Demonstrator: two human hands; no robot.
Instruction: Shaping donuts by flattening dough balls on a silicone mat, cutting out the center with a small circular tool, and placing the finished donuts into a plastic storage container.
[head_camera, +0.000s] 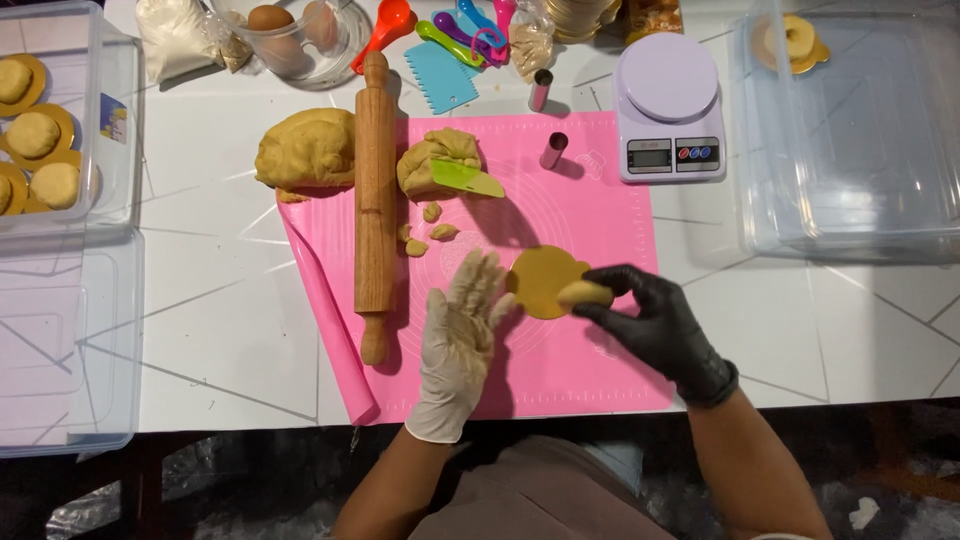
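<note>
My left hand (460, 322), in a white glove, lies flat with fingers apart on the pink silicone mat (560, 360), its fingertips at the left edge of a flat round dough disc (538, 280). In a black glove, my right hand (655, 320) pinches a small oval dough ball (585, 293) at the disc's right edge. A wooden rolling pin (375, 200) lies lengthwise along the mat's left side. A dough lump (432, 160) with a green plastic scraper (467, 179) stuck in it sits at the mat's top. A larger dough mass (305, 148) rests beside the pin.
A digital kitchen scale (668, 120) stands at the mat's top right. Clear plastic boxes flank the white table: one with filled dough pieces on gold bases (40, 135) on the left, one nearly bare box (850, 130) on the right. Eggs in a bowl (290, 40), coloured measuring spoons (450, 30) and two metal cutters (553, 150) lie behind.
</note>
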